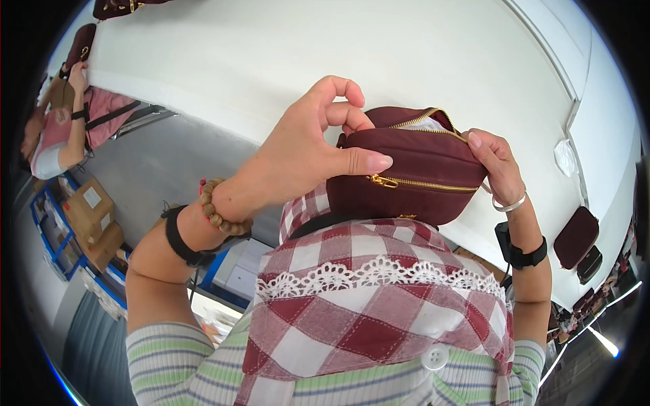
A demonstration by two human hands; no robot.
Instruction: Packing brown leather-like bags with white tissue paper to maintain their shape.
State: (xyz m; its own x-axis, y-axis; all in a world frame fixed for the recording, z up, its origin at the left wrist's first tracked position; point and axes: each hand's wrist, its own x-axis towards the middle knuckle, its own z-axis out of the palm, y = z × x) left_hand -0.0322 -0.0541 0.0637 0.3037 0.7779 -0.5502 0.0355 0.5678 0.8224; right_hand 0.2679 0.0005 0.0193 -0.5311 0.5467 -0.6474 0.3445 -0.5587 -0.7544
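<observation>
A maroon fabric pouch bag (pixel 406 157) with gold zippers is held up between my two hands, close to my checked apron. Its top zipper (pixel 431 112) is partly undone, and white material shows inside. My left hand (pixel 310 137) grips the bag's left end, thumb over the front and some fingers behind the top edge, their tips partly hidden. The gold puller (pixel 384 181) of the front zipper lies just below that thumb. My right hand (pixel 495 162) holds the right end, its thumb at the end of the top zipper.
The white table (pixel 457 61) extends beyond the bag. At right lie a white crumpled piece (pixel 564 157), a maroon pouch (pixel 576 237) and a smaller dark one (pixel 589 264). At far left another person (pixel 63 132) holds a maroon bag (pixel 81 43). Cardboard boxes (pixel 89 210) stand below.
</observation>
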